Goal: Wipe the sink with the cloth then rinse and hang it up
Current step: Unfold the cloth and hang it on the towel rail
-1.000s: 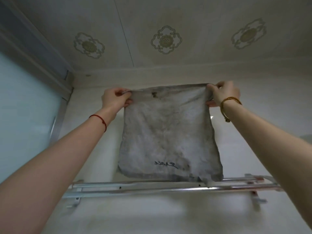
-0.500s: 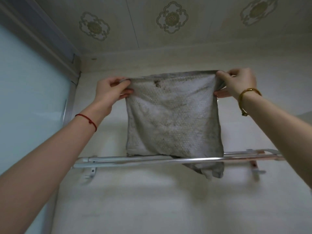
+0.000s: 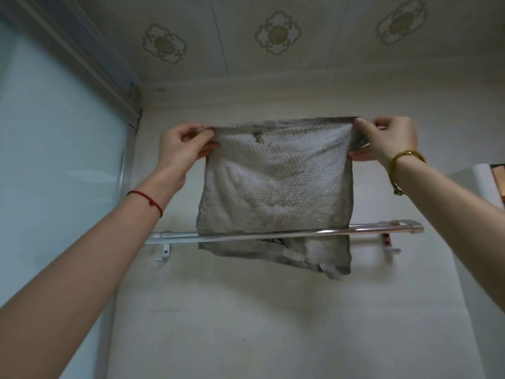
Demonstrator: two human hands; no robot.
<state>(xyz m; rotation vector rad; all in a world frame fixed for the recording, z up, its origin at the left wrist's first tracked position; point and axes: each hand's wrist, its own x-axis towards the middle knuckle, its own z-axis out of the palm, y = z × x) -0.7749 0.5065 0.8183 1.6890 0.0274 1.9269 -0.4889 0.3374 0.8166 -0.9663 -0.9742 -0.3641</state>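
A grey, stained cloth [image 3: 276,181] is stretched flat in front of the wall, held by its two top corners. My left hand [image 3: 181,147] pinches the top left corner and my right hand [image 3: 388,138] pinches the top right one. The cloth's lower part passes behind the front bar of a metal towel rail [image 3: 175,237] fixed to the wall, and its bottom edge hangs below the bar, lowest at the right. The sink is out of view.
A frosted glass panel [image 3: 54,160] with a metal frame fills the left side. The patterned ceiling [image 3: 277,32] is close above. A white edge and a brown surface [image 3: 496,176] show at the far right. Bare wall lies below the rail.
Both hands have lowered the cloth. Its bottom edge, above the rail a second ago, has slid down behind the front bar and now hangs below it.
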